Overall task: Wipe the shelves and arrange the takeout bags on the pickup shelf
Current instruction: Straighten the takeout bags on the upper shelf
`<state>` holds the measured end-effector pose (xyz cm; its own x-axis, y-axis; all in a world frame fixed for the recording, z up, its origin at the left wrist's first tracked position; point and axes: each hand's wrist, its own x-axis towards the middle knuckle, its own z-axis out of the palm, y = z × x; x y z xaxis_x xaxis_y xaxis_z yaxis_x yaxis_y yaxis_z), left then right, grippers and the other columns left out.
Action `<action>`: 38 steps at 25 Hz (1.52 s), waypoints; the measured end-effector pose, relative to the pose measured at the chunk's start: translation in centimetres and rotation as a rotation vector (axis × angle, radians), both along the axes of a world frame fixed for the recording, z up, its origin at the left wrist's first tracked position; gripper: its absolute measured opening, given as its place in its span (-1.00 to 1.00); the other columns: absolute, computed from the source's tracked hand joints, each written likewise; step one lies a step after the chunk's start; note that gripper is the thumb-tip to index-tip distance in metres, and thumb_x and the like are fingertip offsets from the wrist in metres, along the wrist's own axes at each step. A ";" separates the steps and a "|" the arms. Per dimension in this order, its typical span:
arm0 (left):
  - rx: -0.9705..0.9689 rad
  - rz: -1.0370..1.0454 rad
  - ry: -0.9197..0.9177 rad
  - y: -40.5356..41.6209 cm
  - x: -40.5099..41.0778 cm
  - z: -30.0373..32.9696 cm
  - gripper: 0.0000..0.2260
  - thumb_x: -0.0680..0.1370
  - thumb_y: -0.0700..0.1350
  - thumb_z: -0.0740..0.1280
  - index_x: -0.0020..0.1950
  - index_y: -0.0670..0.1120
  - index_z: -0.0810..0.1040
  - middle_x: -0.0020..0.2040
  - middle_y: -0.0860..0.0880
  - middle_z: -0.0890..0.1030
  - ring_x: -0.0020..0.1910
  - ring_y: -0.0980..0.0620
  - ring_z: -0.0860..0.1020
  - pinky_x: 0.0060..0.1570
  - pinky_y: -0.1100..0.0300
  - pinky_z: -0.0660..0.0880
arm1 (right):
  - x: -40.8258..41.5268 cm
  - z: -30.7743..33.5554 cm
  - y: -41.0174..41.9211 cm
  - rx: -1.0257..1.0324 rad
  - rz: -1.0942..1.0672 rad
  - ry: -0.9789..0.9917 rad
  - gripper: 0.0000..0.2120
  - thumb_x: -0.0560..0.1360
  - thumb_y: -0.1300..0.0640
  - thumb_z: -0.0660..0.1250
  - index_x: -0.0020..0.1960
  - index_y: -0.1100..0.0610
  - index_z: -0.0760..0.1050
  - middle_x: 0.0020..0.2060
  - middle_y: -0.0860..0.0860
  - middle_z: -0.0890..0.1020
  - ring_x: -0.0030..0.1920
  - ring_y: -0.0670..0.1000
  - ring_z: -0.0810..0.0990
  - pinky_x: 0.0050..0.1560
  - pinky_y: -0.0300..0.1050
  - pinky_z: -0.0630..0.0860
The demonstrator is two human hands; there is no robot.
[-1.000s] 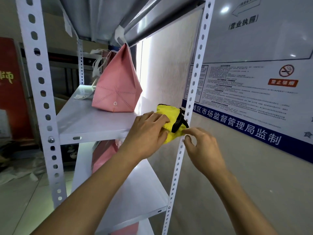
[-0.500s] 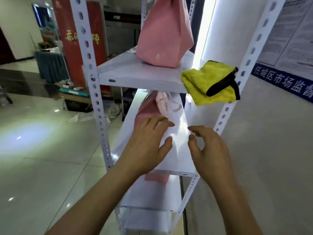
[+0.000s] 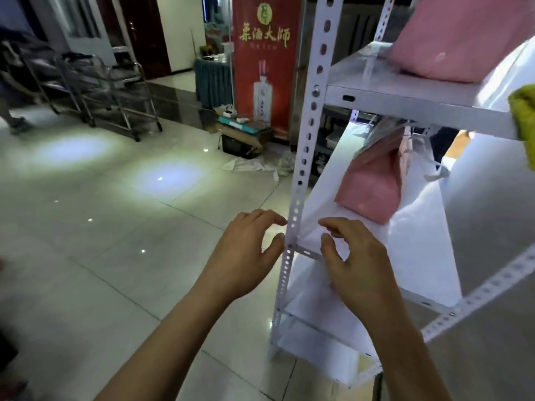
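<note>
Head view: both hands empty, left hand (image 3: 246, 256) and right hand (image 3: 356, 264) loosely curled astride the front upright (image 3: 301, 169); pink takeout bag (image 3: 373, 186) lies tipped on middle shelf (image 3: 419, 250) beyond it, so reach past upright, grip both sides, stand it up.

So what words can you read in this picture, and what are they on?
"菜酒大师" in big yellow letters, on the red banner.
A round yellow logo above those letters: too small to read.
A line of small print under them: too blurred to read.
The label on the bottle pictured on the banner: too blurred to read.
The pink bags and the shelf: no words to be seen.
</note>
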<state>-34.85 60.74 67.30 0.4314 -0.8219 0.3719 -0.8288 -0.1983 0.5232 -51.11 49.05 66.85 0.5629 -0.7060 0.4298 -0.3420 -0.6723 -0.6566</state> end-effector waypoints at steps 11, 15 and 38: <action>0.021 0.038 0.105 9.7 20.1 -1.8 -0.76 0.63 0.04 0.23 0.28 0.12 0.50 0.20 0.19 0.55 0.22 0.13 0.45 0.18 0.22 0.35 | 21.5 -3.3 8.3 0.084 0.001 0.036 -0.76 0.60 0.11 0.30 0.22 -0.10 0.57 0.04 -0.19 0.60 0.09 -0.20 0.56 0.14 -0.08 0.54; 0.038 0.039 0.133 11.2 26.6 -2.9 -0.76 0.63 0.03 0.23 0.29 0.11 0.50 0.21 0.17 0.56 0.21 0.12 0.45 0.15 0.24 0.34 | 28.2 -5.0 9.7 0.140 0.011 0.052 -0.77 0.60 0.09 0.30 0.21 -0.14 0.56 0.04 -0.20 0.60 0.10 -0.23 0.55 0.13 -0.16 0.52; 0.178 -0.058 0.090 -13.9 65.2 -3.8 -0.75 0.63 0.00 0.25 0.30 0.08 0.52 0.22 0.16 0.56 0.05 0.11 0.46 0.01 0.29 0.30 | 68.3 -6.3 -15.5 0.221 -0.022 -0.011 -0.76 0.60 0.06 0.30 0.25 -0.09 0.54 0.12 -0.15 0.54 0.13 -0.16 0.53 0.11 -0.24 0.43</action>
